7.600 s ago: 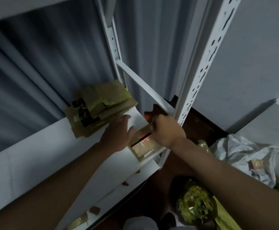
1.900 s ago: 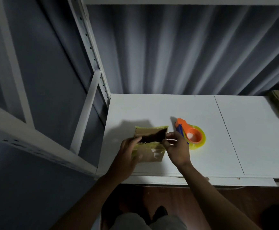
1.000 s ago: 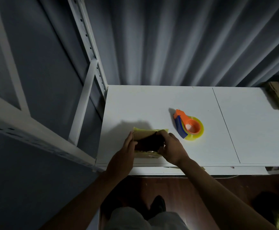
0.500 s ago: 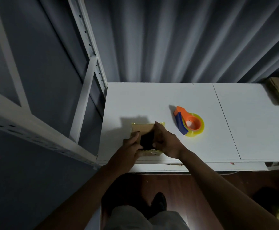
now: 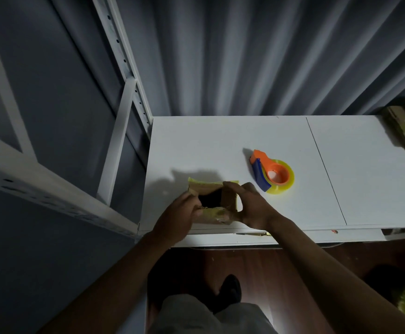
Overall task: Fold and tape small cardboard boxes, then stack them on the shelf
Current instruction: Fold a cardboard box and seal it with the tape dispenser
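I see both hands, left point(image 5: 181, 213) and right point(image 5: 251, 207), gripping the small open brown cardboard box point(image 5: 217, 203) at the white shelf's point(image 5: 220, 145) front edge.

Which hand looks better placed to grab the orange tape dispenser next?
Probably the right hand. It grips the small cardboard box on the side nearer the tape dispenser, which lies just beyond its fingers on the shelf. The left hand holds the box's far side and could steady it.
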